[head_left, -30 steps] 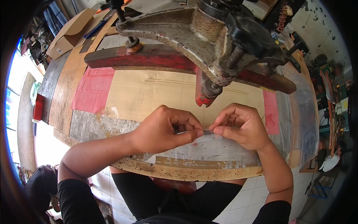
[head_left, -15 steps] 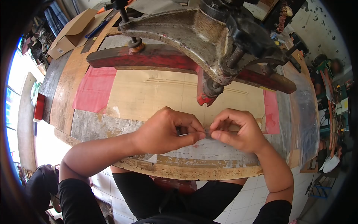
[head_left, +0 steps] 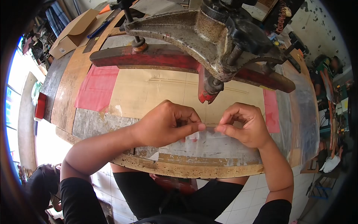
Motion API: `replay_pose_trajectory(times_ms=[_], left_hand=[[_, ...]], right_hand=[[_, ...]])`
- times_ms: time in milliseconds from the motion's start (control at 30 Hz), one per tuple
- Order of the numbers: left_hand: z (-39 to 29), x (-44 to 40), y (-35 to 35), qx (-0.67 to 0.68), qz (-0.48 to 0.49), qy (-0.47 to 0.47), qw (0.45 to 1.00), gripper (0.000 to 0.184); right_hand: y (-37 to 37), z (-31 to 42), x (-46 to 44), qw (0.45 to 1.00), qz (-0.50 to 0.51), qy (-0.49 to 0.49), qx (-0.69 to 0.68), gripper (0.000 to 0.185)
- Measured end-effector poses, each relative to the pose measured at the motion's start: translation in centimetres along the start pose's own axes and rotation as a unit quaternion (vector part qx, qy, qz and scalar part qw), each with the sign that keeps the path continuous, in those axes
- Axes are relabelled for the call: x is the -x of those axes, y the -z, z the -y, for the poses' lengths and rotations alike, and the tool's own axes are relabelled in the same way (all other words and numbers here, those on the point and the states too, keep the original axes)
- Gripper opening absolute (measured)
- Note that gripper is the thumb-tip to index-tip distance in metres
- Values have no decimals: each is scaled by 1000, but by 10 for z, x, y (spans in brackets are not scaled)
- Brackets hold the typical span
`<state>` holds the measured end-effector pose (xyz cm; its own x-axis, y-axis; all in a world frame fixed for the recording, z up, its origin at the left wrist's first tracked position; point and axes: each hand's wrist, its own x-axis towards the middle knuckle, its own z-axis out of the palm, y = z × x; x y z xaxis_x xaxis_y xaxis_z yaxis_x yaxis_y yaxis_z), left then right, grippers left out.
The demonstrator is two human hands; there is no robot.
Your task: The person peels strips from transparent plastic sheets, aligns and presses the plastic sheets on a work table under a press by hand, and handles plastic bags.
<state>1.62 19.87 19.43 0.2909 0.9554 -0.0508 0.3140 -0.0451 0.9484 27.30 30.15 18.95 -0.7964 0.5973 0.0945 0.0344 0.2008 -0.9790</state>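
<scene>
Between my hands runs a thin see-through strip [head_left: 211, 126] that looks like clear plastic film; its full extent is hard to make out. My left hand [head_left: 164, 125] pinches its left end between thumb and forefinger. The right end is in a pinch of my right hand [head_left: 247, 127], with the other fingers curled. Both hands are just above the front part of the worn grey board [head_left: 216, 147]. Beyond them lies a tan sheet [head_left: 156, 93] with pink-red pieces [head_left: 97, 87] at its sides. A red-tipped metal bracket [head_left: 207, 95] hangs close behind my fingertips.
A heavy metal clamp frame [head_left: 186, 35] with black knobs and a red crossbar [head_left: 156, 58] spans the back of the board. An open cardboard box [head_left: 72, 35] stands at the back left. Clear plastic sheeting [head_left: 305, 112] covers the right side.
Both hands have moved slightly away from me, the right one also a little rightward. The gap between the fingertips has widened, showing more of the strip.
</scene>
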Motion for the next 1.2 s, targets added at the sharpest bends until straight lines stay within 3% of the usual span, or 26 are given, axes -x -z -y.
replay_pose_trajectory(times_ms=[233, 433, 500, 667, 833, 933, 1200], left_hand=[[-8, -1, 7, -30, 30, 26, 999, 20], [-2, -1, 3, 59, 38, 66, 995, 18], [1, 0, -1, 169, 48, 54, 983, 20], [-4, -1, 5, 170, 66, 87, 979, 25], [-6, -5, 11, 126, 44, 112, 985, 27], [-6, -7, 12, 147, 48, 107, 982, 28], [-6, -6, 15, 170, 118, 104, 973, 41]], right_hand=[[4, 6, 0, 998, 30, -49, -12, 15], [5, 11, -1, 985, 74, -134, -84, 20], [7, 11, -2, 987, 68, -124, -80, 20], [11, 5, -3, 993, 30, -88, -67, 20], [17, 9, -6, 982, 80, -138, -104, 23], [18, 3, -6, 984, 93, -117, -101, 27], [19, 8, -7, 986, 114, -116, -47, 33]])
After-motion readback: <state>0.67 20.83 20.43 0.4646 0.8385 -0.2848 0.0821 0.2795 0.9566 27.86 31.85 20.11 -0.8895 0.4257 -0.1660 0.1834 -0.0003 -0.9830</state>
